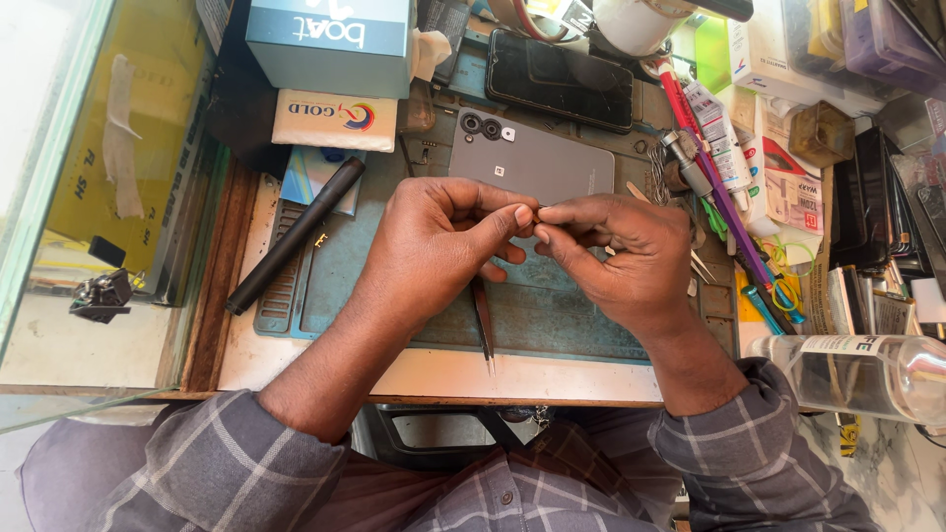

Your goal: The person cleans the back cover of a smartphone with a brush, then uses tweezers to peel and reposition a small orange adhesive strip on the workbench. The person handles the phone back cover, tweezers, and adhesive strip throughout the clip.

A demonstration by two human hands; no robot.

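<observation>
My left hand [443, 241] and my right hand [616, 251] meet fingertip to fingertip over a blue-green work mat [335, 266], pinching something tiny that I cannot make out. Just beyond the hands lies a grey phone [537, 158] face down, camera lenses at its upper left. Dark tweezers [484, 325] lie on the mat under my left hand, tips toward me. A second phone [560, 79] with a black screen rests farther back.
A long black pen-shaped tool [294, 236] lies slanted at the mat's left. Boxes [330, 44] stand at the back left, a glass case [108, 187] at far left. Tubes, tools and packets [729, 177] crowd the right; a clear bottle [867, 369] lies at the near right.
</observation>
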